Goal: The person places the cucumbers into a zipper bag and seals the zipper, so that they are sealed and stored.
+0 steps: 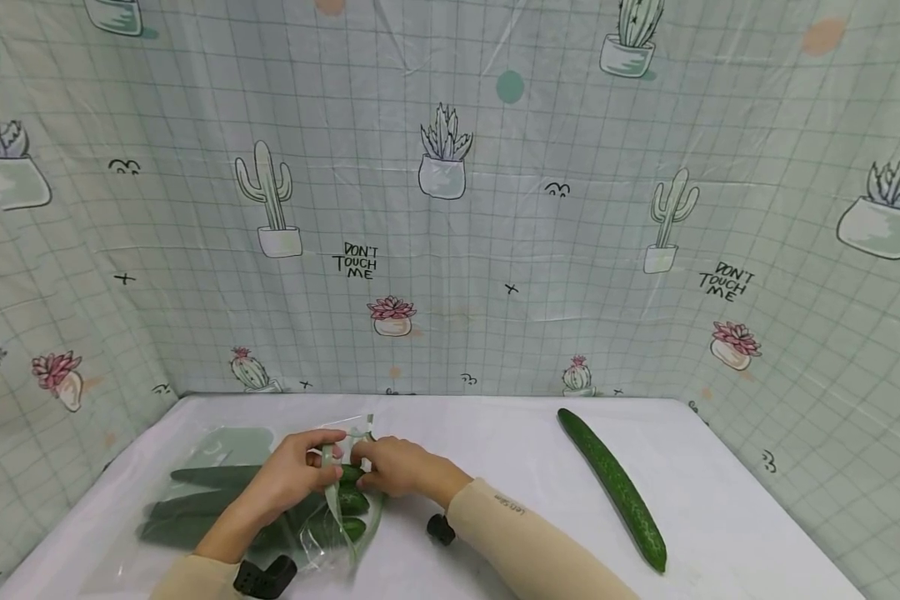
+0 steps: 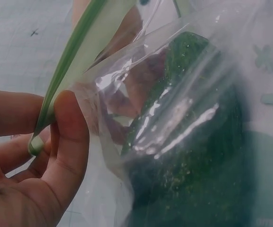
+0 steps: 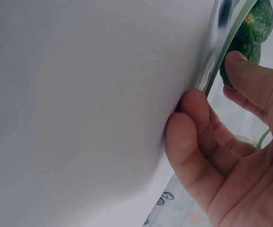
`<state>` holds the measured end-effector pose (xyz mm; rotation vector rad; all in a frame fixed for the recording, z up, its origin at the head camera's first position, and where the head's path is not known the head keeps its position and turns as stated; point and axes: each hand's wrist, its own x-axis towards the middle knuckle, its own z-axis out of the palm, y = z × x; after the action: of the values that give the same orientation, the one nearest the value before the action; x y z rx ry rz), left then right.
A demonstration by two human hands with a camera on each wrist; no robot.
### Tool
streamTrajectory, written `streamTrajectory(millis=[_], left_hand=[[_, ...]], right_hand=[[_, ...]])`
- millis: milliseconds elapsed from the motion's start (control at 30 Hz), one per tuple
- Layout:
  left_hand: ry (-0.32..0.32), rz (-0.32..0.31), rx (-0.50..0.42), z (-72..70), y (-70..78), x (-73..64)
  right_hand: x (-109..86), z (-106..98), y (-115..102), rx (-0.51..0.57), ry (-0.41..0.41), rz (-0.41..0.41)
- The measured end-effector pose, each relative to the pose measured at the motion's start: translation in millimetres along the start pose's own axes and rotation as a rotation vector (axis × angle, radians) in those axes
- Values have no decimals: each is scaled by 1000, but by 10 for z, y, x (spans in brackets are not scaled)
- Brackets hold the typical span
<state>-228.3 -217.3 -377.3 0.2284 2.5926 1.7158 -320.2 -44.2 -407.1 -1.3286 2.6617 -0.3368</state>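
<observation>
A clear zip bag (image 1: 217, 550) with a green-edged mouth lies at the table's left, holding three cucumbers (image 1: 352, 502) whose ends point right toward the mouth. My left hand (image 1: 294, 473) pinches the upper green edge (image 2: 63, 71) between thumb and fingers, lifting it off the cucumbers. At the mouth, my right hand (image 1: 401, 467) holds the end of the farthest cucumber (image 3: 257, 23), its thumb against the green skin. The other fingers (image 3: 181, 137) of that hand are bent, outside the lower green edge, close to the tabletop. Plastic glare partly veils the cucumber in the left wrist view.
A single long cucumber (image 1: 615, 487) lies slantwise on the right side of the white table (image 1: 487, 442). Cactus-print cloth (image 1: 457, 250) rises behind the table and at both sides. Dark wrist devices (image 1: 266, 577) sit on both forearms.
</observation>
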Motion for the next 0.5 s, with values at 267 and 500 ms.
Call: streamTrajectory(millis=[267,500], left_hand=[[0,-15,-7,11,1,1],[14,-18,12,23,8,-7]], right_hand=[[-102,-62,82,69,-12,-45],[-569,-363,322,110,68,-68]])
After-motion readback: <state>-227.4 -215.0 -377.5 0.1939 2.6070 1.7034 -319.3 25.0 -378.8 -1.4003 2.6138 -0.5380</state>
